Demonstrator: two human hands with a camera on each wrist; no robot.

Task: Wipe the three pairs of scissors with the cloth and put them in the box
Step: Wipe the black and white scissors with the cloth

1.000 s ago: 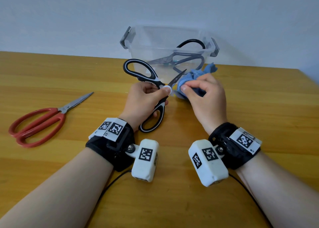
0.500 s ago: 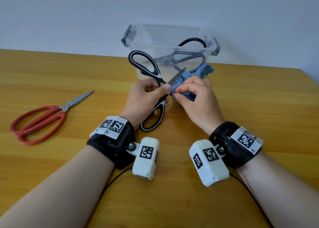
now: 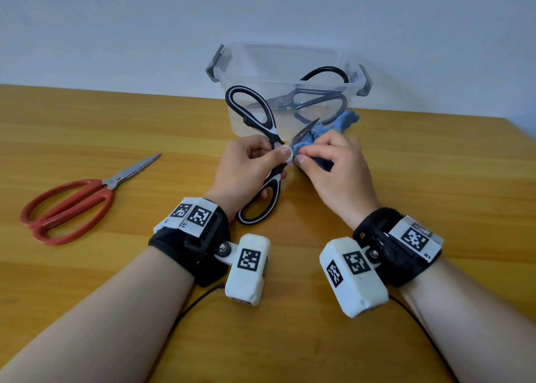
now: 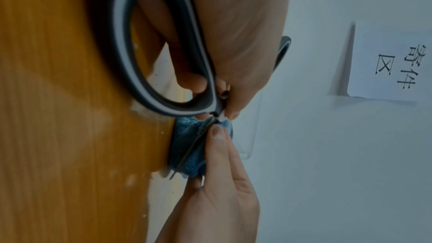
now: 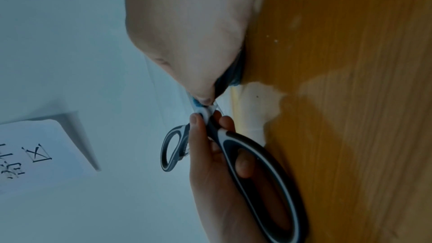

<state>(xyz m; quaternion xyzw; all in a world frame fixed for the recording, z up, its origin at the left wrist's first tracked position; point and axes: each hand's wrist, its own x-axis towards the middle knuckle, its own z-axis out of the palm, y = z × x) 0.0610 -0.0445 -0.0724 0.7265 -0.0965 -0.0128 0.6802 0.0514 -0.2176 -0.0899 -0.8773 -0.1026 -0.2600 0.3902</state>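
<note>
My left hand [image 3: 249, 165] grips the black-and-white scissors [image 3: 261, 121] near the pivot, handles spread, one loop up and one loop [image 4: 149, 43] toward my wrist. My right hand [image 3: 327, 162] pinches the blue cloth [image 3: 345, 121] round the blade [image 4: 194, 145], close to the pivot. In the right wrist view the same scissors [image 5: 254, 163] show beside the table, with my left thumb on the pivot. Black-handled scissors [image 3: 316, 98] lie inside the clear box [image 3: 240, 63] behind my hands. Red scissors [image 3: 72, 205] lie on the table at the left.
The wooden table [image 3: 435, 179] runs to a pale wall behind the box. A paper sign [image 4: 385, 62] with printed characters hangs on the wall. Camera cables trail from both wrists toward me.
The scissors tilted more upright, upper handle rising toward the box. My right hand slid the cloth along the blade toward the pivot, then sits against my left thumb.
</note>
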